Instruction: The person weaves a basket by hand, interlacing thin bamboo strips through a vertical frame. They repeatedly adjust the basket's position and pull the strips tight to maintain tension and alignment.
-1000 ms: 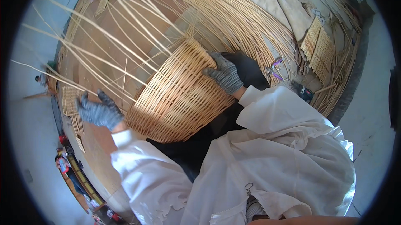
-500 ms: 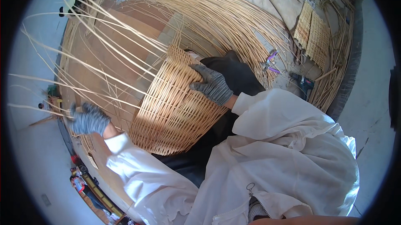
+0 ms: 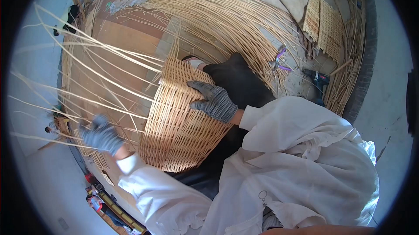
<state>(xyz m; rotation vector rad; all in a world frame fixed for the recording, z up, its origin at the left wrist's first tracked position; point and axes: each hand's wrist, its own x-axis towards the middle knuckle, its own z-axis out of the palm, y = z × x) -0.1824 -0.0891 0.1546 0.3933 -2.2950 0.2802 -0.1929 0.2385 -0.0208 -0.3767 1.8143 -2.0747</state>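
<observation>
A half-woven wicker basket lies tilted against my dark-clad legs, with long loose willow rods fanning out from it to the left. My right hand, in a grey knit glove, holds the basket's wall, fingers laid on the weave and thumb apart. Off the basket's left side, my left hand, gloved the same way, is among the lower rods. Motion smears its fingers, so I cannot make out whether they grip a rod.
A large bundle of willow rods curves across the floor beyond the basket. Purple-handled pliers and a cordless drill lie to the right. Farther right are woven panels. A person is at the lower left.
My left hand has moved slightly right and down, toward the basket, and its fingers look less curled. The loose rods have shifted. My right hand stays on the basket, as the whole view has turned slightly.
</observation>
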